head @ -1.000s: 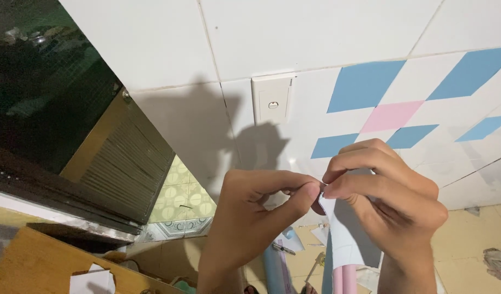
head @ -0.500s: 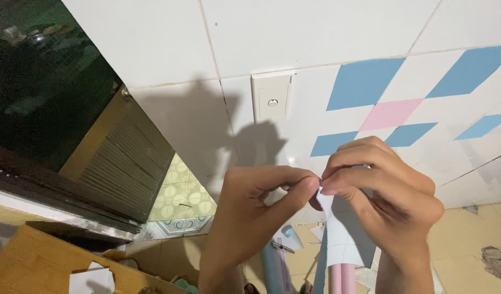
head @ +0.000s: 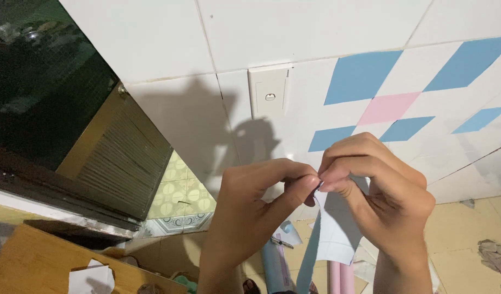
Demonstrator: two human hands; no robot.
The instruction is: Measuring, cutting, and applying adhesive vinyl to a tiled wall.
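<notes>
Little changes. Both hands drift slightly right and down from a second ago. Left hand (head: 256, 218) and right hand (head: 378, 196) pinch closer together at the sheet (head: 337, 228) corner. The sheet hangs a bit lower, its white side showing more below the fingers.

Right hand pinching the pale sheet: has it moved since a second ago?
No. The right hand sits just as far below and right of the white wall switch plate, still pinching the pale sheet.

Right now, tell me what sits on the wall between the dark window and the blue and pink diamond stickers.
In the head view, a white wall switch sits there on the white tiles, with the hands' shadow beside and below it.
</notes>
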